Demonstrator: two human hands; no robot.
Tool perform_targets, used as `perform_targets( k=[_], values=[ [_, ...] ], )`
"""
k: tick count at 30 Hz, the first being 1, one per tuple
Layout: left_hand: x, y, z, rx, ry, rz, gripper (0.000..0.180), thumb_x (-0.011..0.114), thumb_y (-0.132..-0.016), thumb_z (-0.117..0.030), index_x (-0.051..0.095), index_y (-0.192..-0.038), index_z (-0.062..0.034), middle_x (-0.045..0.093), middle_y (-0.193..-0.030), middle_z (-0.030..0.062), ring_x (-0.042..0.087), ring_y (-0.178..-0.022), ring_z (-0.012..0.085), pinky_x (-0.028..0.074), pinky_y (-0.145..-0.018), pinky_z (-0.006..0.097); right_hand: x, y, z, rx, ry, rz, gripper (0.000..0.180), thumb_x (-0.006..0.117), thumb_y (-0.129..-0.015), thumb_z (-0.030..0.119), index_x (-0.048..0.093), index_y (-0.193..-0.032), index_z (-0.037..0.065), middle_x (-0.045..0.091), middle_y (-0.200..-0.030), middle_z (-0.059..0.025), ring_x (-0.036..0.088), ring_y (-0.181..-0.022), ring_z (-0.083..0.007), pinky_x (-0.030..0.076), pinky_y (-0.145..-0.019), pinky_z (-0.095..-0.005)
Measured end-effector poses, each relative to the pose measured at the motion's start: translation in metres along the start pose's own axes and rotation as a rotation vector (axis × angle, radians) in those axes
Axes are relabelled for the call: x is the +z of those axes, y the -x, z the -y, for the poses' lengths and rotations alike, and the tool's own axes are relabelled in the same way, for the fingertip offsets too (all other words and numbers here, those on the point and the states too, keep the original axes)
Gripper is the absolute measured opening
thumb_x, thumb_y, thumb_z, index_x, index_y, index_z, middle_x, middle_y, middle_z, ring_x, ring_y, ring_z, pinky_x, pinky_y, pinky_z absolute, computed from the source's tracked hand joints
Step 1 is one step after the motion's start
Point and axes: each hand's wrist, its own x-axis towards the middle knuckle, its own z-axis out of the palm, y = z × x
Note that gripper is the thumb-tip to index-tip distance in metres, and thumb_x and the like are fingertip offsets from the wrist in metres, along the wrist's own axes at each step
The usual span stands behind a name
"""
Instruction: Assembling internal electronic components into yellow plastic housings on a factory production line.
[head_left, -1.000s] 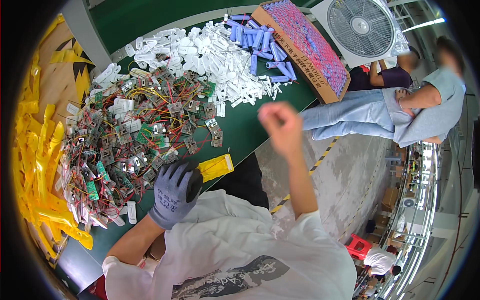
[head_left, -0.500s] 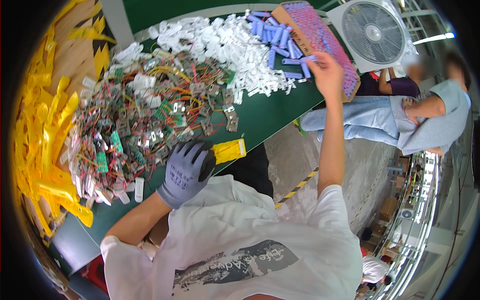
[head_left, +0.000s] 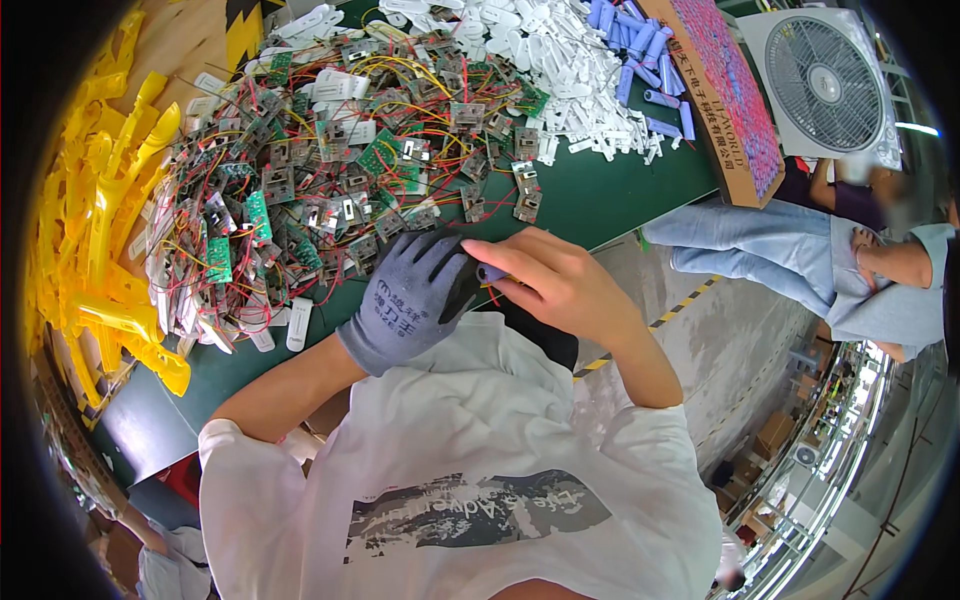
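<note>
My left hand point(head_left: 405, 305), in a grey glove with a dark palm, is closed over the table's near edge. The yellow plastic casing seen in it earlier is now almost wholly hidden behind the hands. My bare right hand point(head_left: 565, 280) has come up against the left fingertips. Between its thumb and fingers it pinches a purple cylindrical battery cell point(head_left: 490, 272), whose end points at the glove. Just beyond both hands lies a heap of small circuit boards with metal contacts and red and yellow wires point(head_left: 350, 170).
Yellow plastic casings point(head_left: 100, 250) are piled at the left. White plastic pieces point(head_left: 570, 80) spread at the back, beside loose purple cells point(head_left: 640, 45). A cardboard box of cells point(head_left: 715, 110) and a fan point(head_left: 825, 85) stand at the right. A person point(head_left: 850, 240) is beyond them.
My right hand has come back from the loose cells to my left hand, carrying a purple cell. The yellow casing has gone from plain view. The whole view has shifted slightly.
</note>
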Motion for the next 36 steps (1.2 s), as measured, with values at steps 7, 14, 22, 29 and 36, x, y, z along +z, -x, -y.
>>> perform_targets(
  k=[7, 14, 22, 29, 36],
  values=[
    [-0.004, 0.002, -0.001, 0.003, 0.001, 0.016, 0.041, 0.07, -0.068, -0.009, 0.056, -0.105, -0.0036, 0.055, -0.112, 0.0176, 0.055, -0.1, 0.0357, 0.045, -0.085, 0.045, 0.025, 0.029, -0.013, -0.033, 0.113, -0.279, 0.022, 0.076, -0.068, 0.002, 0.065, -0.087, 0.008, 0.065, -0.092, -0.0025, 0.064, -0.08, -0.0185, 0.05, -0.068, -0.0313],
    [-0.011, -0.001, 0.004, 0.014, 0.105, 0.016, 0.046, 0.07, -0.071, -0.021, 0.055, -0.11, -0.0008, 0.056, -0.111, 0.0177, 0.056, -0.101, 0.0344, 0.046, -0.083, 0.044, 0.033, 0.028, -0.012, -0.048, 0.331, -0.333, 0.027, 0.078, -0.068, 0.006, 0.067, -0.092, 0.012, 0.065, -0.106, -0.0044, 0.062, -0.094, -0.0234, 0.047, -0.076, -0.0336],
    [-0.015, -0.002, -0.009, 0.137, -0.116, -0.198, 0.044, 0.072, -0.067, -0.023, 0.062, -0.108, -0.0114, 0.057, -0.115, 0.0113, 0.057, -0.101, 0.0298, 0.047, -0.083, 0.042, 0.03, 0.043, -0.031, -0.07, 0.201, -0.245, 0.036, 0.077, -0.068, 0.01, 0.067, -0.102, 0.015, 0.062, -0.114, -0.0088, 0.061, -0.097, -0.0286, 0.05, -0.078, -0.037],
    [-0.005, 0.017, -0.029, 0.52, -0.068, -0.428, 0.036, 0.075, -0.065, -0.018, 0.066, -0.1, -0.0173, 0.061, -0.105, 0.0074, 0.061, -0.083, 0.026, 0.05, -0.067, 0.035, 0.071, 0.061, 0.008, 0.217, -0.114, -0.801, 0.048, 0.081, -0.063, -0.004, 0.06, -0.105, 0.006, 0.061, -0.11, -0.0203, 0.061, -0.095, -0.0287, 0.05, -0.08, -0.0337],
    [-0.004, 0.013, -0.04, -0.462, 0.921, -0.193, 0.098, 0.068, -0.071, 0.007, 0.008, -0.147, -0.0057, 0.039, -0.133, 0.0143, 0.048, -0.119, 0.0234, 0.047, -0.093, 0.037, 0.113, 0.057, 0.051, 0.311, -0.122, -0.775, 0.046, 0.081, -0.066, 0.006, 0.059, -0.107, 0.005, 0.056, -0.111, -0.0182, 0.059, -0.091, -0.0299, 0.049, -0.079, -0.0358]
  ],
)
